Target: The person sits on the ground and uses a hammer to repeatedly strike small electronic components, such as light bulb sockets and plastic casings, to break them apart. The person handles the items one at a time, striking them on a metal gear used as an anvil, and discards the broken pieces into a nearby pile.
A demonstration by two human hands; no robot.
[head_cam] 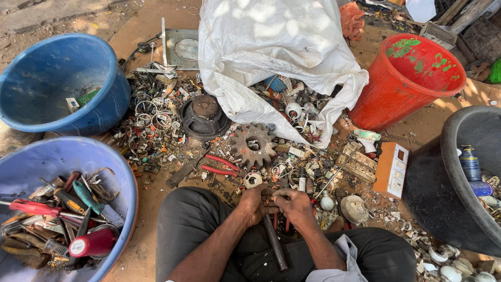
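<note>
Seated on the ground, left hand (254,204) and right hand (295,205) together, both clamped on the top of a dark metal rod (274,243) over the lap, rusty gear (253,144) lying just ahead among scrap.

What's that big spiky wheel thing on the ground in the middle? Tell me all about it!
That is a gear wheel, a round toothed disc that looks like rusty brown metal. It has blunt teeth all around its edge and a hole in the middle, with smaller openings around it. It lies flat on the ground among small scrap bits, just below the white sack, beside a dark round speaker part. Red-handled pliers lie close to it. No hand touches it.
</note>
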